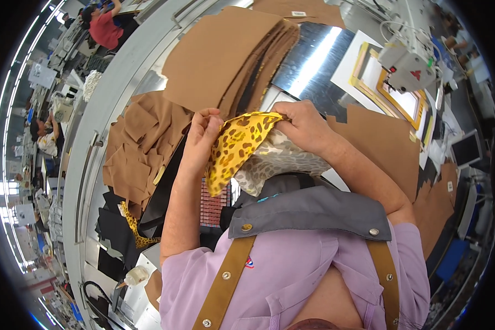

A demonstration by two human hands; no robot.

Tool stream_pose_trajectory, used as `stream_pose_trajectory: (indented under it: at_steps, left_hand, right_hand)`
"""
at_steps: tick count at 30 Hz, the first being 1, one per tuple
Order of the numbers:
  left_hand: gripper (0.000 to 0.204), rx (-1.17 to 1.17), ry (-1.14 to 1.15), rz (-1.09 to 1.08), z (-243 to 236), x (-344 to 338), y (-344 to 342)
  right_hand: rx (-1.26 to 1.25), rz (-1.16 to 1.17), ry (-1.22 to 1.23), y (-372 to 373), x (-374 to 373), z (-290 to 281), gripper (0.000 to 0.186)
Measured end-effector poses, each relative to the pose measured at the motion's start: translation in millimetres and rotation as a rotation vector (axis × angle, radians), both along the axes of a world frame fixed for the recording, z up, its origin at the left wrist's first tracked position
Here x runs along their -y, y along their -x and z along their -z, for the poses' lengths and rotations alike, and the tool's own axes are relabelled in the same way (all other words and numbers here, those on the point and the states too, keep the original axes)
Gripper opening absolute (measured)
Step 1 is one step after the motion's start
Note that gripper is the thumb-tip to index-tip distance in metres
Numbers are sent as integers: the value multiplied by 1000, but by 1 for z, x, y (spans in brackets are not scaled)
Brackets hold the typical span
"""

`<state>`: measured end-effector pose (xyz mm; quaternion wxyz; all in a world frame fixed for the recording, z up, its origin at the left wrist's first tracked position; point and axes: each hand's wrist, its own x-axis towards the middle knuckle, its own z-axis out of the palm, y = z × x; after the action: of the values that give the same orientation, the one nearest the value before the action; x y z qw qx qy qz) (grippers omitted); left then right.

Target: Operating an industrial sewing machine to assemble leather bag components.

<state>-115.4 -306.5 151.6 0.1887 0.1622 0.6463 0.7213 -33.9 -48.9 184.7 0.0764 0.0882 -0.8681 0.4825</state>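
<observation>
A piece of yellow leopard-print fabric [234, 146] hangs in front of me, with a pale grey animal-print layer [275, 159] behind and below it at the right. My left hand [206, 129] has its fingers closed on the yellow fabric's upper left edge. My right hand [302, 124] grips its upper right end between thumb and fingers. Below the fabric, a small patterned piece with red stripes [213, 206] partly shows.
Brown cut pieces lie piled [140, 148] and stacked [220, 55] on the bench, beside a metal plate [311, 60]. A white machine [407, 66] stands upper right, a small bottle [135, 275] lower left. Two co-workers [107, 33] [47, 135] work off to the left.
</observation>
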Motion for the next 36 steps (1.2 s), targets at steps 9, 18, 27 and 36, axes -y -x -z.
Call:
stream_pose_trajectory:
  at_steps: [9,18,27,36]
  left_hand:
    - [53,-1007,425,-124,1,-74,-63]
    - [8,-618,367,-41,-17,-71,-77]
    - [13,-254,199,23,-22,-53,-83]
    - [11,-264,240,71,-19,-47,-92]
  right_hand:
    - [276,-17,-137,-35,-18,-7,29]
    - [379,12,-174,-67,-38,-8,39]
    - [212,-211,95,-72,-58,15,36]
    - [33,-130,191,-74,-44,11,18]
